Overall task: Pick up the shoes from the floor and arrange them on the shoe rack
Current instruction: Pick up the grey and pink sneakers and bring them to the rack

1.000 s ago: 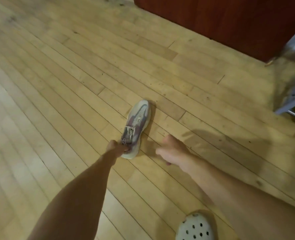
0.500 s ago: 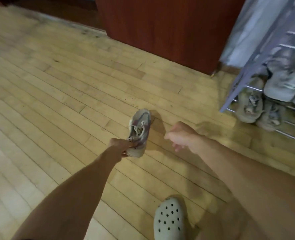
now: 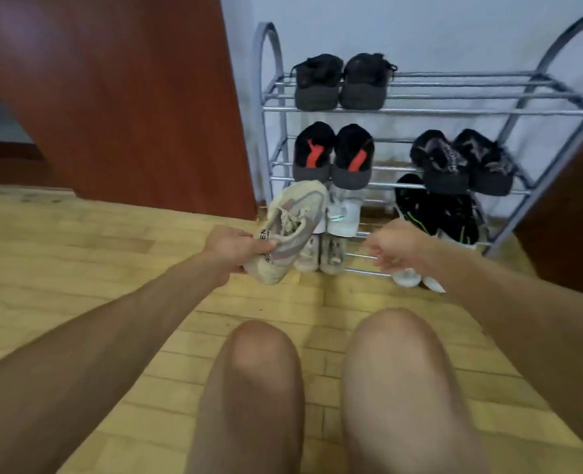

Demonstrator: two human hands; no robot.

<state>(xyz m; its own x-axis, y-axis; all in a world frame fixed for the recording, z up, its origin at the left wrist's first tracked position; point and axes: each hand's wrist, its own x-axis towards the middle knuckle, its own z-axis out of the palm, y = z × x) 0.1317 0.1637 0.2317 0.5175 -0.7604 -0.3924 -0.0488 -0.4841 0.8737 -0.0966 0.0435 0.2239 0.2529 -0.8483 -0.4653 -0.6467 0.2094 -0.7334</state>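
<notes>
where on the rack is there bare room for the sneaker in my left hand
Widest: the top shelf, bare from the black pair to the right arch. Smaller: the second shelf's gap between the red-marked pair and the dark pair. The two lower shelves are crowded, left by the pale shoes, right by the green-striped pair.

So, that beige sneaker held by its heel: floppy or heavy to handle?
Probably light: the left hand alone holds the beige sneaker by its heel end. Likely fairly stiff, since the toe sticks out without drooping. The upper looks soft knit, and the loose laces might snag on the shoe rack bars.
</notes>
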